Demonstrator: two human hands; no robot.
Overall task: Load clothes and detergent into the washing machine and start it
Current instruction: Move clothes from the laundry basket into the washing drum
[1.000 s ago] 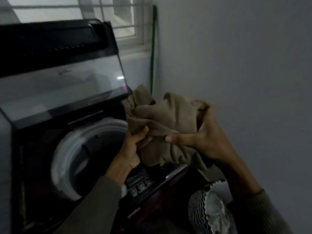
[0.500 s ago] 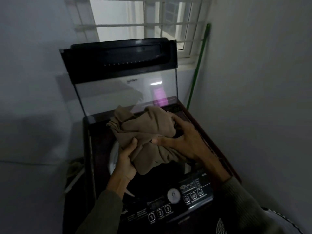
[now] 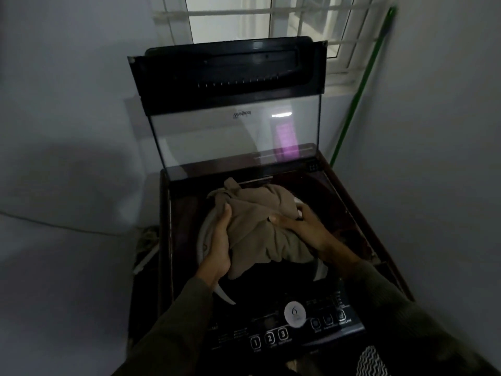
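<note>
A dark top-loading washing machine (image 3: 349,234) stands open in front of me, its glass lid (image 3: 233,131) raised against the window. A bunched tan garment (image 3: 260,226) sits over the drum opening, whose white rim (image 3: 203,240) shows at the left. My left hand (image 3: 218,248) grips the garment's left side. My right hand (image 3: 306,226) is closed on its right side, fingers dug into the cloth. The drum's inside is dark and mostly hidden. The control panel (image 3: 287,329) with numbered buttons lies along the near edge.
A green pole (image 3: 360,88) leans in the corner right of the machine. Walls close in on both sides. A barred window (image 3: 260,17) is behind the lid. A zigzag-patterned basket (image 3: 371,362) shows at the bottom right. Something rope-like lies on the floor (image 3: 147,245) to the left.
Both hands have carried the tan garment from the right, above the basket, over to the drum opening and lowered it. My view has swung to face the machine squarely.
</note>
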